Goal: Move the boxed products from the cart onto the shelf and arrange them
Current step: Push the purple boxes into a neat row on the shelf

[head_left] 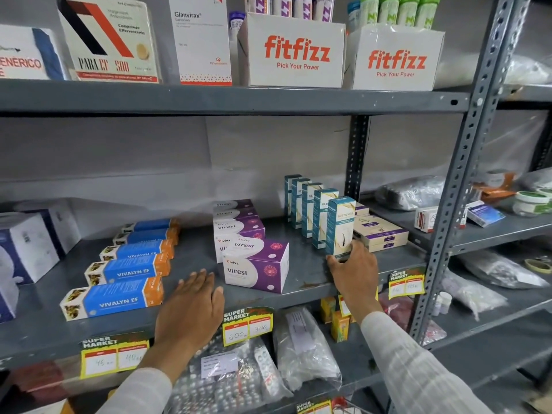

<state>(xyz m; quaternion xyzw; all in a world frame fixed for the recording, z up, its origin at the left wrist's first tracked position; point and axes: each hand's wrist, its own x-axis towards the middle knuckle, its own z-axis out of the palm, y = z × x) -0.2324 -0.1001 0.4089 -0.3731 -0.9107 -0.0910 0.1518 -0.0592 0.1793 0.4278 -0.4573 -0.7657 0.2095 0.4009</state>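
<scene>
- Teal Ketocare box (340, 227): upright at front of its row on middle shelf (307, 277).
- Right hand (354, 268) clasps its base (thin carton, judged light, crushable; grip low).
- Left hand (192, 306) flat, empty.

We log: shelf (191, 258) | Vivalyn boxes (119, 282) left | Viresi boxes (257, 264) centre | Ketocare boxes (321, 216) right, in a front-to-back row | flat boxes (380, 233) just beside them.

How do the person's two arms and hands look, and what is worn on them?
Both arms wear long, light, whitish sleeves that end at the wrist. The right sleeve shows a faint check of pale stripes; the left sleeve looks plainer. The left hand and right hand are bare: no gloves, and no rings or watch can be seen.
</scene>
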